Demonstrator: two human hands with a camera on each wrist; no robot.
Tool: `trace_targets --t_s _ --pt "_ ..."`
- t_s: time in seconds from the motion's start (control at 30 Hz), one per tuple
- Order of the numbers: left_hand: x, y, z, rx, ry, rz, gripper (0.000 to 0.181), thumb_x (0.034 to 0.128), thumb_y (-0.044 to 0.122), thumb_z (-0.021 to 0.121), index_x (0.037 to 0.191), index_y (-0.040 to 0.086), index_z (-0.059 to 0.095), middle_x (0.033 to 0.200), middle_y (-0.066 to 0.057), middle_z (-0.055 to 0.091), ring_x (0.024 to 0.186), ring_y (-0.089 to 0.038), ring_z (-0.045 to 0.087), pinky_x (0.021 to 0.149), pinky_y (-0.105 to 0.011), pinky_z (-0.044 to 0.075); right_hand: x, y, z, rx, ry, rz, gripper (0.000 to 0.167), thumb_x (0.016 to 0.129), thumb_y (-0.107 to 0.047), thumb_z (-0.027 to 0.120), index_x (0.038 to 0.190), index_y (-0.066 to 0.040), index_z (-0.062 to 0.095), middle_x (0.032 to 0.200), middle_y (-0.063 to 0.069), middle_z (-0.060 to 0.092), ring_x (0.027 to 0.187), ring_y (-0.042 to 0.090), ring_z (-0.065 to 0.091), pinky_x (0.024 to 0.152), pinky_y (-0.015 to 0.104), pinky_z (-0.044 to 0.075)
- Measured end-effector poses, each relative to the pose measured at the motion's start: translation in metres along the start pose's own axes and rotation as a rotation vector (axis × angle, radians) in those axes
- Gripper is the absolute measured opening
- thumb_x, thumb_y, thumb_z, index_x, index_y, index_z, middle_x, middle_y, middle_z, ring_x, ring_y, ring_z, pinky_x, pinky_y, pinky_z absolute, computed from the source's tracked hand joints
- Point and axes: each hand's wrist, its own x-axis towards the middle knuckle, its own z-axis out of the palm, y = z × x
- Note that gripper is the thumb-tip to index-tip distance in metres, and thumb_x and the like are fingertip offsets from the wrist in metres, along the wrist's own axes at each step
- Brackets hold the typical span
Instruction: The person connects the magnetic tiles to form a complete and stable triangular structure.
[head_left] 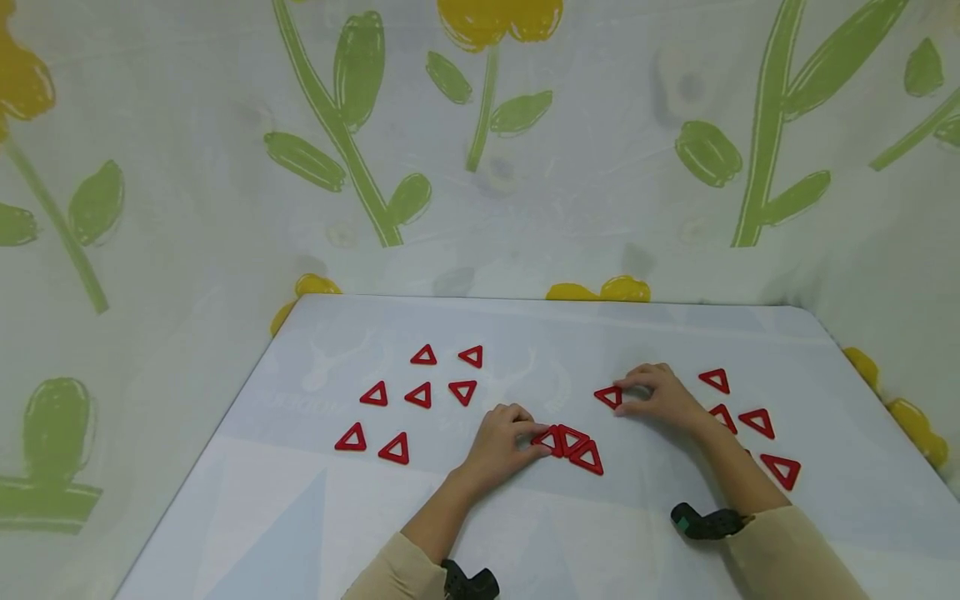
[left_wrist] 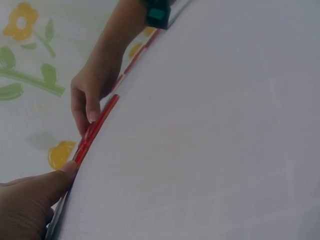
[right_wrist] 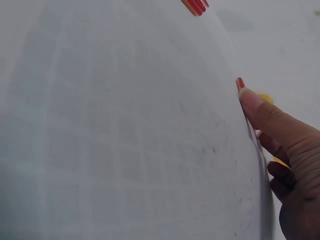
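Observation:
Near the middle of the table, three red triangle frames lie edge to edge. My left hand [head_left: 502, 442] pinches the leftmost triangle [head_left: 556, 440] of this group between thumb and fingers. Beside it are the upper triangle [head_left: 573, 438] and the lower right triangle [head_left: 587, 457]. Up and to the right, my right hand [head_left: 660, 395] pinches a separate red triangle [head_left: 608, 397], apart from the group. In the right wrist view the thumb and fingers of the right hand [right_wrist: 285, 135] hold that triangle's edge [right_wrist: 240, 82]; most of it is hidden.
To the left lie several loose red triangles [head_left: 393, 447]. More of them [head_left: 780, 471] lie at the right, partly behind the right forearm. The white table [head_left: 637, 517] ends at a back edge before a flower-printed curtain [head_left: 562, 225]. Black devices [head_left: 705, 522] sit at both wrists.

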Motion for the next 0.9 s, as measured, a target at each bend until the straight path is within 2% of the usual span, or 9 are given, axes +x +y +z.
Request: trace_targets --t_s 0.27,0.43,0.63,0.9 --pt "0.000 -0.001 0.001 0.030 0.011 0.034 0.028 0.0807 0.026 0.075 0.107 0.016 0.073 0.095 0.001 0.057 0.088 -0.012 0.049 0.080 -0.027 0.039 0.002 -0.007 0.009 0.013 -0.014 -0.046 0.041 0.072 -0.022 0.082 0.107 -0.005 0.071 0.108 0.013 0.061 0.108 0.032 0.042 0.083 0.045 0.039" --pt "0.001 -0.002 0.002 0.039 0.024 0.054 0.029 0.0806 0.027 0.075 0.108 0.017 0.073 0.095 0.002 0.057 0.088 -0.012 0.049 0.079 -0.027 0.039 0.002 -0.008 0.015 0.025 -0.016 -0.063 0.040 0.071 -0.021 0.083 0.106 -0.007 0.072 0.108 0.013 0.063 0.107 0.032 0.042 0.084 0.046 0.034" --pt "0.000 -0.003 0.002 0.043 0.017 0.050 0.029 0.0809 0.027 0.074 0.108 0.017 0.073 0.095 0.003 0.057 0.088 -0.011 0.048 0.079 -0.026 0.039 0.002 -0.012 0.020 0.047 -0.015 -0.076 0.038 0.070 -0.019 0.082 0.105 -0.007 0.072 0.107 0.012 0.063 0.108 0.033 0.042 0.085 0.049 0.029" --pt "0.001 -0.002 0.001 0.072 -0.003 0.036 0.030 0.0806 0.032 0.074 0.108 0.019 0.073 0.096 0.003 0.057 0.090 -0.012 0.049 0.080 -0.027 0.039 -0.001 -0.022 0.027 0.030 -0.025 -0.085 0.039 0.069 -0.022 0.083 0.105 -0.010 0.073 0.104 0.008 0.063 0.106 0.030 0.043 0.085 0.047 0.029"
